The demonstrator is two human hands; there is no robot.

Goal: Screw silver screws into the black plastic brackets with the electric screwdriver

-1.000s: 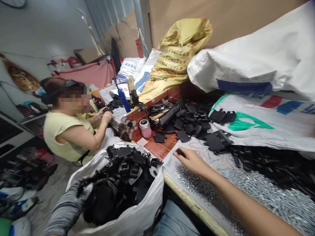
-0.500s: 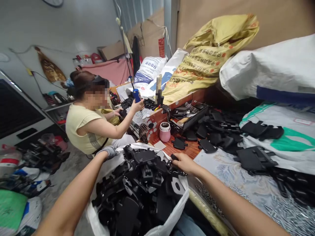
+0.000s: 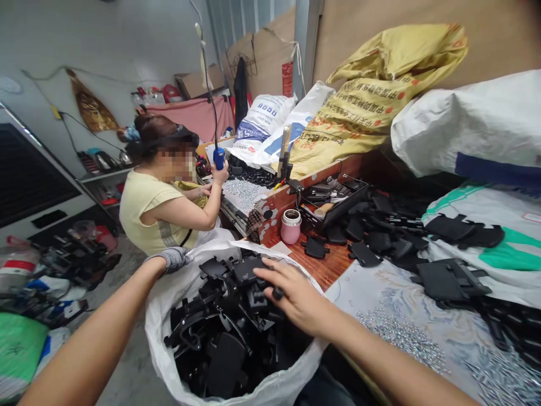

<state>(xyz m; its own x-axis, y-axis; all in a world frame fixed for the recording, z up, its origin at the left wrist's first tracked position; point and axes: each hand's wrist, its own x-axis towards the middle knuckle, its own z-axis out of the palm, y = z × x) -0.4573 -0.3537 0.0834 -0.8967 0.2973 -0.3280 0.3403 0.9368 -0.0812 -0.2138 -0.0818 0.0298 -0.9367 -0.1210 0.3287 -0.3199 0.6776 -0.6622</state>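
In the head view, a white woven sack (image 3: 163, 344) stands open in front of me, full of black plastic parts (image 3: 226, 361). My left hand (image 3: 172, 259), in a grey glove, grips the sack's rim at the far left; its fingertips are partly hidden. Over the parts on the right side of the sack is my right hand (image 3: 291, 290), bare, with fingers spread and reaching onto the pile. Something small and black shows at one of its fingertips; whether it is a finger cover or a part, I cannot tell.
A co-worker (image 3: 158, 208) sits ahead, one hand on a blue power screwdriver (image 3: 218, 158). On the bench to the right are a pink flask (image 3: 291, 226), a black tray (image 3: 333, 197), more black parts (image 3: 364, 255) and screws (image 3: 401, 338). Sacks (image 3: 355, 107) line the back.
My right hand has moved left from the sack's right rim onto the parts, its fingers now spread. The left hand stays at the rim. The co-worker's screwdriver has shifted left.
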